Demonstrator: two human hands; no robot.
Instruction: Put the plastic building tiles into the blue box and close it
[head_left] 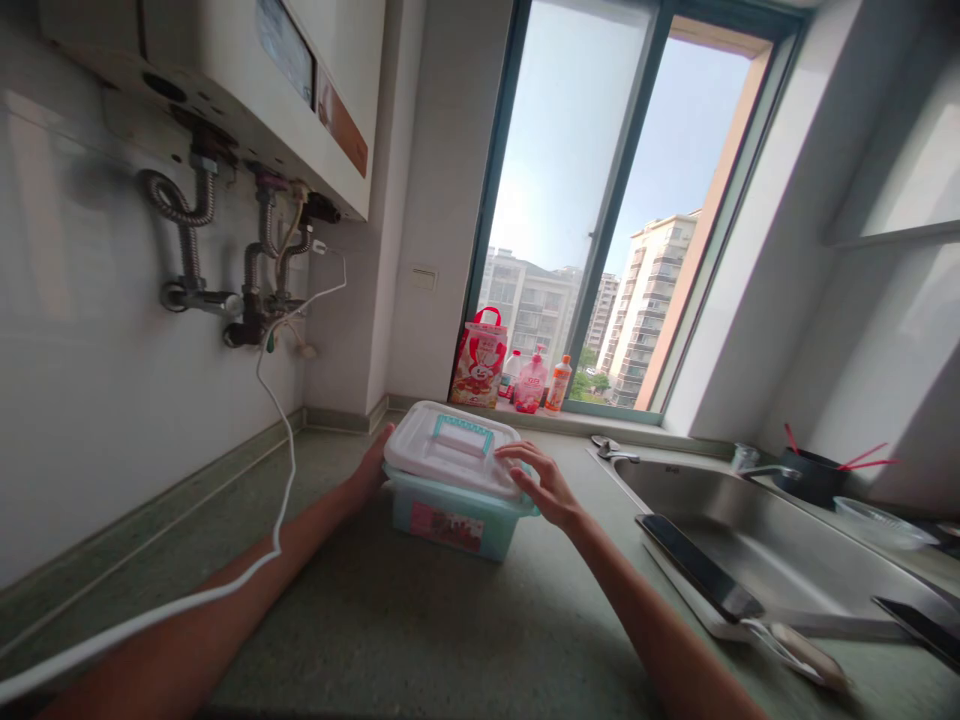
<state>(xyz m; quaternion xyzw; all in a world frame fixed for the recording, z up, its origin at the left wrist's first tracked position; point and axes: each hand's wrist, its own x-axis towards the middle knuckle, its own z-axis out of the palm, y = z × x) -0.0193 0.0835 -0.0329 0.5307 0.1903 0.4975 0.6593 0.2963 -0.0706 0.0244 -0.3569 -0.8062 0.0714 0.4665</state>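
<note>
A plastic storage box [491,530] stands on the counter, with a translucent teal body and a pink picture label on its front. Its white lid [420,450] lies on top and bears a teal-edged handle [463,437]. Against the box's left side is my left hand [373,462], at the lid's edge; most of its fingers are hidden behind the box. My right hand [544,483] touches the right end of the lid, fingers spread over the top and the thumb lower at the rim. What lies inside the box cannot be made out.
A white cable [281,490] hangs at the left below a water heater [247,90] with metal pipes. A sink [720,510] is at the right, with a dark flat object [697,565] by its edge. Bottles and a red-and-white bag [481,365] stand on the windowsill.
</note>
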